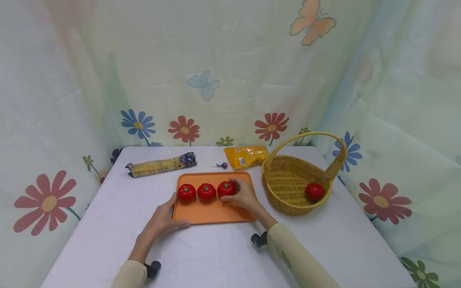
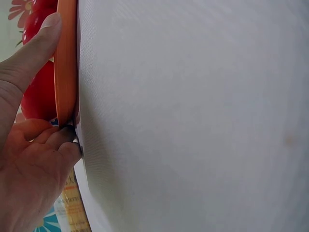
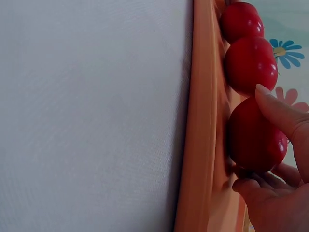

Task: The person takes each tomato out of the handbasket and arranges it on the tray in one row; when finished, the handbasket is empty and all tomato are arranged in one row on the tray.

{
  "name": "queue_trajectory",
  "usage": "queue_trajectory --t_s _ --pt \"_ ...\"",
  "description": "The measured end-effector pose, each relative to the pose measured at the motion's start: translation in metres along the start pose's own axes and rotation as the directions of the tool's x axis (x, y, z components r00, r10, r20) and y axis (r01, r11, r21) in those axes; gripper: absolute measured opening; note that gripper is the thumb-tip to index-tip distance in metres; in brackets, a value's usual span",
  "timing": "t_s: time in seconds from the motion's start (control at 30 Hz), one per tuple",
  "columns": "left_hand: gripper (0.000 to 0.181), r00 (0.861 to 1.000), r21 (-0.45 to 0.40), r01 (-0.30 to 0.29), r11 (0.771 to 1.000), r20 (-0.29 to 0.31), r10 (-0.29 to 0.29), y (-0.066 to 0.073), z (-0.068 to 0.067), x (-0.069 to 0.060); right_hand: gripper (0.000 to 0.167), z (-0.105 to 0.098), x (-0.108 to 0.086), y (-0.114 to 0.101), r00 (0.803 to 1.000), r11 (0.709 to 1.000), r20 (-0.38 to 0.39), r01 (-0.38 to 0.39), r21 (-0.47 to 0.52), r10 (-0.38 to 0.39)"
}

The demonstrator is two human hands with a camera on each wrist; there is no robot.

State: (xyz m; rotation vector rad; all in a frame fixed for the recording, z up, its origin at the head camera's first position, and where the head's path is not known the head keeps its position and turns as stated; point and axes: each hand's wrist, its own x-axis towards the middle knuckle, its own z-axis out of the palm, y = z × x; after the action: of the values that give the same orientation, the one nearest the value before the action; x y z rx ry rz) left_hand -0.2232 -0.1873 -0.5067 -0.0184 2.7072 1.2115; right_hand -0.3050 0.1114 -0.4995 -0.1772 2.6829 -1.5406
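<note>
An orange tray (image 1: 216, 214) lies on the table with three red tomatoes in a row on it: a left tomato (image 1: 186, 193), a middle tomato (image 1: 207, 193) and a right tomato (image 1: 225, 188). My left hand (image 1: 163, 220) grips the tray's near left corner. In the left wrist view its thumb (image 2: 46, 36) rests against the tray's rim (image 2: 66, 63), with the other fingers bent at the side. My right hand (image 1: 246, 196) holds the right tomato, thumb and fingers around it. The right wrist view shows that tomato (image 3: 256, 137) down at the tray's surface, beside the middle one (image 3: 251, 65).
A wicker basket (image 1: 284, 206) with a tall handle stands right of the tray, another red tomato (image 1: 314, 192) inside it. Behind the tray lie a long pack of noodles (image 1: 158, 166), a small lollipop-like item (image 1: 224, 165) and a yellow bag (image 1: 246, 156). Patterned curtains surround the table.
</note>
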Motion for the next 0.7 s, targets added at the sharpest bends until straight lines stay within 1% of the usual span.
queue_trajectory --t_s 0.07,0.13,0.2,0.27,0.37,0.5,0.6,0.7 --pt "0.131 1.0 -0.002 0.002 1.0 0.0 -0.002 -0.001 0.0 -0.001 0.087 -0.001 -0.002 -0.001 1.0 1.0 0.01 0.004 -0.013 -0.004" --pt "0.131 1.0 -0.007 -0.005 1.0 0.002 0.005 -0.001 0.001 -0.002 0.088 -0.007 -0.006 -0.004 0.999 1.0 0.029 0.014 -0.015 -0.014" --pt "0.131 1.0 -0.008 -0.01 1.0 0.004 0.01 0.0 0.001 -0.002 0.085 -0.017 -0.012 -0.011 0.998 0.999 0.047 0.03 -0.013 -0.029" --pt "0.13 1.0 -0.008 -0.012 1.0 0.005 0.012 0.0 0.002 -0.002 0.077 -0.032 -0.02 -0.021 0.996 0.998 0.072 0.061 -0.027 -0.058" --pt "0.13 1.0 -0.005 -0.017 1.0 0.007 0.017 0.002 0.002 -0.003 0.066 -0.062 -0.035 -0.037 0.987 0.991 0.106 0.125 -0.046 -0.119" --pt "0.13 1.0 -0.003 -0.017 1.0 0.01 0.017 0.003 0.0 -0.002 0.054 -0.107 -0.053 -0.051 0.974 0.98 0.138 0.19 -0.065 -0.18" --pt "0.13 1.0 0.003 -0.008 1.0 0.013 0.008 0.002 0.0 -0.001 0.048 -0.141 -0.061 -0.05 0.967 0.971 0.137 0.225 -0.075 -0.214" --pt "0.131 1.0 0.001 0.002 1.0 0.018 -0.002 0.001 0.0 -0.001 0.049 -0.175 -0.062 -0.038 0.97 0.966 0.102 0.231 -0.117 -0.219"
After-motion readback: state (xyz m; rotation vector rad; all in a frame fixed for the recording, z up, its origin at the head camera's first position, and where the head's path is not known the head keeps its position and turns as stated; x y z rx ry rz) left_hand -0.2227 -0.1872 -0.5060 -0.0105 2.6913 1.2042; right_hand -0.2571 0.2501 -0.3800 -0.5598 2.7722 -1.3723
